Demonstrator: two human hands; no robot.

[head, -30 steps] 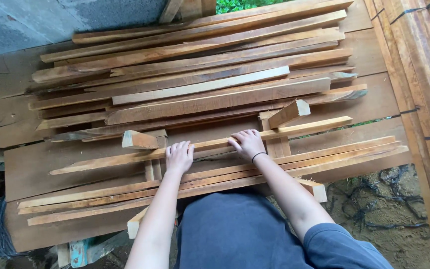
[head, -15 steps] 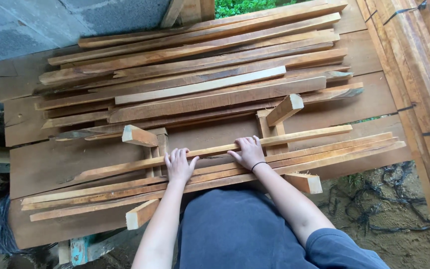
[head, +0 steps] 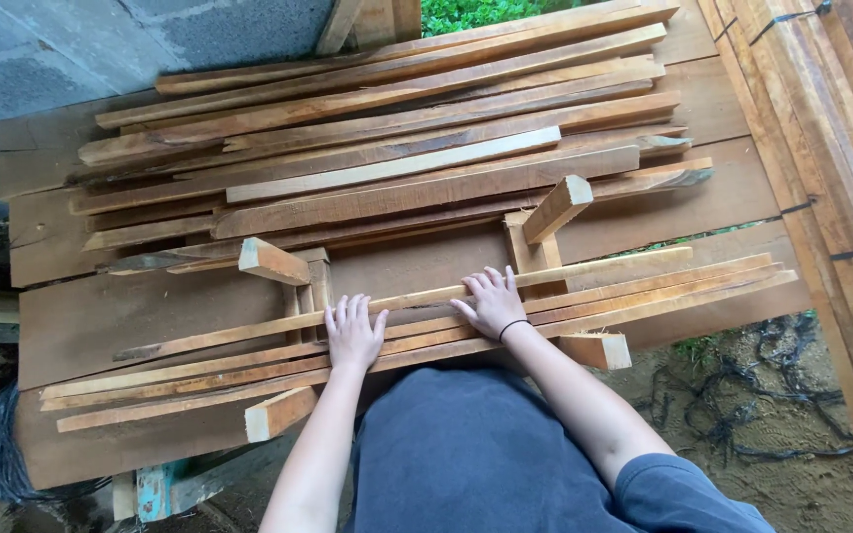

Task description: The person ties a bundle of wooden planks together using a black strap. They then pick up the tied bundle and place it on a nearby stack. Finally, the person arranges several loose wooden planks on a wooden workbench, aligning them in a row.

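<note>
My left hand (head: 352,331) lies flat, fingers spread, on a bundle of long thin wooden slats (head: 644,281) that rests across two small wooden stands. My right hand (head: 491,301), a black band on its wrist, presses palm down on the same slats a little to the right. The left stand (head: 298,281) and the right stand (head: 540,232) poke up just beyond the slats, each with a short block on top. Neither hand grips anything.
A big pile of rough wooden strips (head: 397,158) fills the wide boards behind. Stacked strapped planks (head: 841,148) run along the right. A grey block wall (head: 101,49) stands at the upper left, dirt ground with black straps (head: 772,395) at the lower right.
Both hands stay on the slats; they sit slightly lower and farther right in view as the camera shifts.
</note>
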